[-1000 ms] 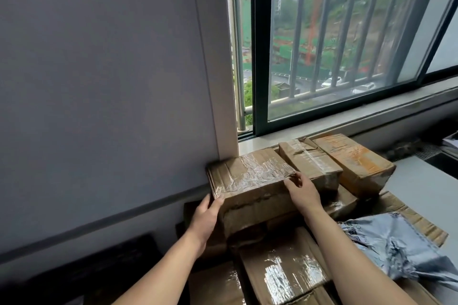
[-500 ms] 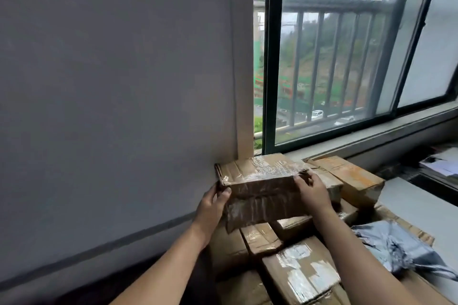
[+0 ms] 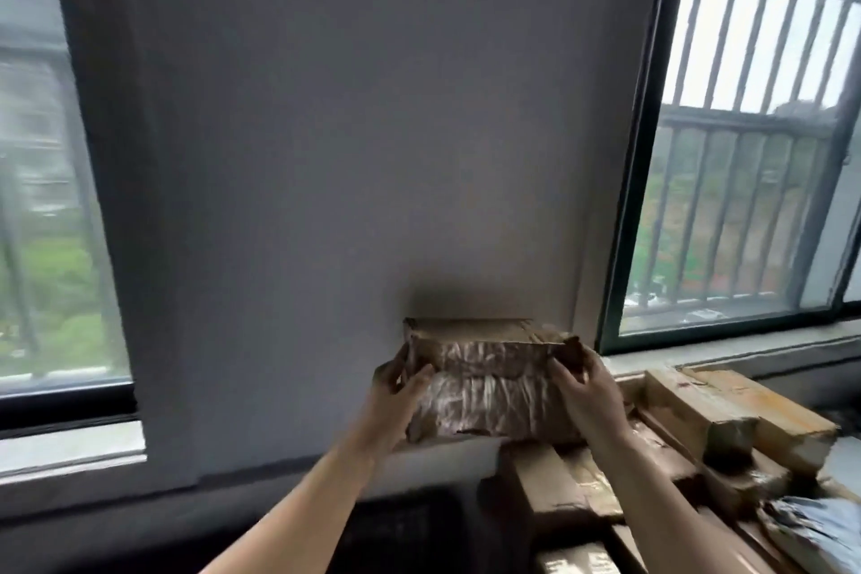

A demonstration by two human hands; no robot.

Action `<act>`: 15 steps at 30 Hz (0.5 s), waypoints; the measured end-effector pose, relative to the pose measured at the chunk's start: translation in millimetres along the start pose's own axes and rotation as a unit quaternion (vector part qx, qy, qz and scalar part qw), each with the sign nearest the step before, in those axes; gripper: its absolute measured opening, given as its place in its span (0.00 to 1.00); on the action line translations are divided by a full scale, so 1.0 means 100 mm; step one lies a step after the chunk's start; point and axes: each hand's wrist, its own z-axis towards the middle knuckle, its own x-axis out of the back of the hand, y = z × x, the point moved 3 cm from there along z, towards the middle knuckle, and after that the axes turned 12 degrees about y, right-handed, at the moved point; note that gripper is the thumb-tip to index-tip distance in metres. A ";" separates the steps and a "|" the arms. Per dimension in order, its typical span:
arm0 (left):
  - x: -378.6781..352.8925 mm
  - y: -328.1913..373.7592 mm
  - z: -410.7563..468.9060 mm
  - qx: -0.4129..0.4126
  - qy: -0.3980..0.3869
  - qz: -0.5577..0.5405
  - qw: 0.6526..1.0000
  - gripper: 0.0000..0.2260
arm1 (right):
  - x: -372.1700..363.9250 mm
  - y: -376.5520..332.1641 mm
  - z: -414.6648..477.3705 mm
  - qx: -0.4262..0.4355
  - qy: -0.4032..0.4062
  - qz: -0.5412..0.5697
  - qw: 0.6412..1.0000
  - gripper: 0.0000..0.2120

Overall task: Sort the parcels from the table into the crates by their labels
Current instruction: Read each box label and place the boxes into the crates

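Tape wraps the brown box [image 3: 489, 382] we hold in the lower middle of the frame, in front of the grey wall [image 3: 349, 154]. Our left hand [image 3: 396, 392] grips its left end, fingers curled round the edge; our right hand [image 3: 587, 387] grips the right end likewise. The pile of boxes [image 3: 699, 424] sits at lower right, with a grey bag [image 3: 810, 527] in the corner and a barred window [image 3: 745, 154] above.

Head view, forward, near wall [image 3: 372, 154]
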 end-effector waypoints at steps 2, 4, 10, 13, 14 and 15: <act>0.37 0.15 0.01 -0.024 0.019 -0.014 0.999 0.13 | -0.19 -0.25 -0.18 0.019 -0.005 0.034 0.999 0.14; 0.72 0.31 0.04 -0.030 0.027 -0.026 0.999 0.16 | -0.35 -0.54 -0.33 0.033 -0.020 0.076 0.996 0.13; 1.56 0.96 0.10 -0.105 0.105 -0.029 0.988 0.20 | -0.66 -1.57 -0.61 0.102 -0.065 0.196 0.973 0.19; 1.87 1.34 0.09 -0.156 0.135 -0.039 0.978 0.21 | -0.76 -2.02 -0.67 0.145 -0.072 0.224 0.961 0.20; 1.96 1.47 0.08 -0.172 0.147 -0.038 0.973 0.20 | -0.77 -2.18 -0.68 0.159 -0.070 0.238 0.956 0.19; 2.05 1.59 0.08 -0.186 0.161 -0.035 0.969 0.19 | -0.78 -2.34 -0.70 0.176 -0.067 0.252 0.949 0.20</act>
